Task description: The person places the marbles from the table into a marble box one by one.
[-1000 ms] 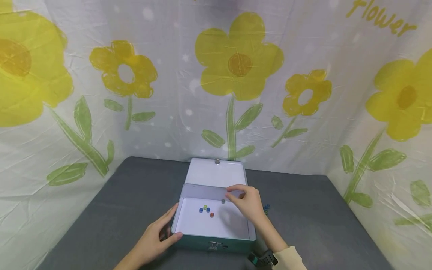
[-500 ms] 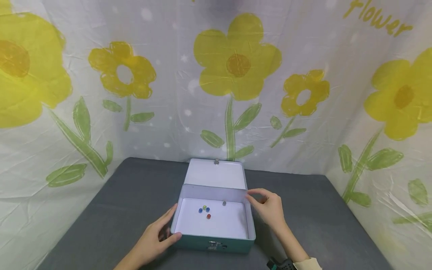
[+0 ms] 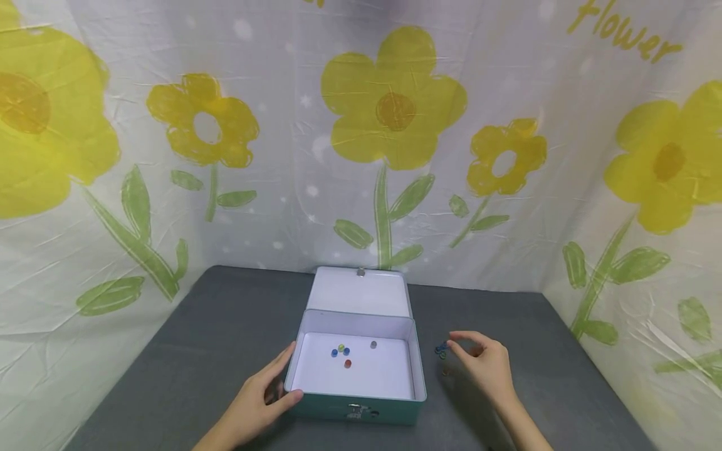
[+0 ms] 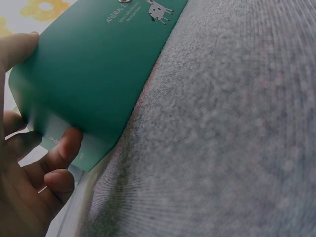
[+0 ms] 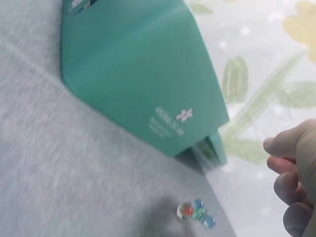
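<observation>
Small, round, glass-like beads (image 5: pixel 198 213) in blue, green and red lie clustered on the grey fabric tabletop (image 3: pixel 242 319), right of the open green metal box (image 3: pixel 321 406); they should be light, hard and slippery, best pinched across their sides. The right hand (image 3: pixel 486 369) hovers near, narrowly parted, apparently unladen; the left hand (image 3: pixel 258 393) grips the box's near-left corner.

Green box (image 3: pixel 395 412), white inside, blue, yellow, red and grey beads (image 3: pixel 347 363), dark grey table (image 3: pixel 242 313), yellow-flowered white curtain (image 3: pixel 293 194)

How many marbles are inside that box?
5: blue marble, second blue marble and yellow-green marble left of centre; red marble nearer the front; grey marble farther back. More may be hidden.
</observation>
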`<action>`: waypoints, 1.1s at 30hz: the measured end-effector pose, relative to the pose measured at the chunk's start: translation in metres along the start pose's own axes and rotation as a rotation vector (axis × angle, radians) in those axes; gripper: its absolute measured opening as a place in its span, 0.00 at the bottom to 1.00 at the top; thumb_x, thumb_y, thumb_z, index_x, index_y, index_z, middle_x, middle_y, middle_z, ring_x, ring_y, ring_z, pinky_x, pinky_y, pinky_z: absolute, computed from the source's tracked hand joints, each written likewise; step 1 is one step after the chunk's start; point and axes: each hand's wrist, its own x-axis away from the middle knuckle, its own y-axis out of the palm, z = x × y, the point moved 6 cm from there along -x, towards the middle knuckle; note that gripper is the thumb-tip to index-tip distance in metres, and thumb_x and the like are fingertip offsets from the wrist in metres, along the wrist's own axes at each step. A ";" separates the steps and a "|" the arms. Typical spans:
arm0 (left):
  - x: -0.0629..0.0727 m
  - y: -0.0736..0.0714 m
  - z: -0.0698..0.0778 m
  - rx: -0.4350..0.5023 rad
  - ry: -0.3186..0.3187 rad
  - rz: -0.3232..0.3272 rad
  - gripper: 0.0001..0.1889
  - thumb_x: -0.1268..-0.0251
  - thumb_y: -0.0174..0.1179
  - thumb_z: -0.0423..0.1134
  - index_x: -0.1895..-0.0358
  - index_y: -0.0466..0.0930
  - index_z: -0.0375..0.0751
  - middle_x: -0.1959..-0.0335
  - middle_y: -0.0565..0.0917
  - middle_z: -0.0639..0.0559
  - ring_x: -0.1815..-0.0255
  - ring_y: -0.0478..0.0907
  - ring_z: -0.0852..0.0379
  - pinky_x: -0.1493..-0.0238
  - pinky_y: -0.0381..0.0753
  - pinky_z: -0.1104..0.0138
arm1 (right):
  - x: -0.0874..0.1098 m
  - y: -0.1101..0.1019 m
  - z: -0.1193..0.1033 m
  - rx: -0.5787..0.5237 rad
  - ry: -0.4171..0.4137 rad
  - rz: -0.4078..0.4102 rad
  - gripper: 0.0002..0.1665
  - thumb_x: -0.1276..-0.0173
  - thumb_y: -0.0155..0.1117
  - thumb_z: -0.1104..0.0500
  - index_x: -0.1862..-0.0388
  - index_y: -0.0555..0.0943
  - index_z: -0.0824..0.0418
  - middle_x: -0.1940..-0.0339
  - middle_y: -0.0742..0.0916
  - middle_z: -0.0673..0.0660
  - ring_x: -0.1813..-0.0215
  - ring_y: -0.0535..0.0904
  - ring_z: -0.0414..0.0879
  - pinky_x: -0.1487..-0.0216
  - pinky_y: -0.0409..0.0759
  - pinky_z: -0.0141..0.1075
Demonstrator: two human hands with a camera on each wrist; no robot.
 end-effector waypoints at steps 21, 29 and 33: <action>0.001 -0.001 0.005 0.010 0.123 0.020 0.43 0.32 0.74 0.42 0.17 0.64 0.47 0.26 0.74 0.36 0.73 0.68 0.67 0.74 0.71 0.72 | 0.031 0.012 0.051 0.042 0.230 -0.129 0.11 0.35 0.79 0.63 0.54 0.92 0.61 0.79 0.89 0.50 0.91 0.61 0.32 0.87 0.59 0.26; 0.000 0.000 0.001 0.005 0.091 0.012 0.43 0.31 0.73 0.42 0.16 0.63 0.45 0.24 0.72 0.35 0.74 0.67 0.67 0.74 0.71 0.72 | 0.035 0.017 0.054 0.050 0.232 -0.149 0.12 0.37 0.80 0.65 0.55 0.92 0.62 0.68 0.92 0.53 0.91 0.60 0.32 0.86 0.59 0.25; -0.001 -0.001 -0.001 -0.005 0.065 0.014 0.43 0.31 0.74 0.43 0.16 0.63 0.46 0.25 0.72 0.36 0.74 0.67 0.66 0.74 0.71 0.72 | 0.036 0.018 0.053 0.070 0.200 -0.148 0.11 0.39 0.80 0.67 0.56 0.92 0.63 0.60 0.94 0.58 0.90 0.61 0.31 0.85 0.60 0.26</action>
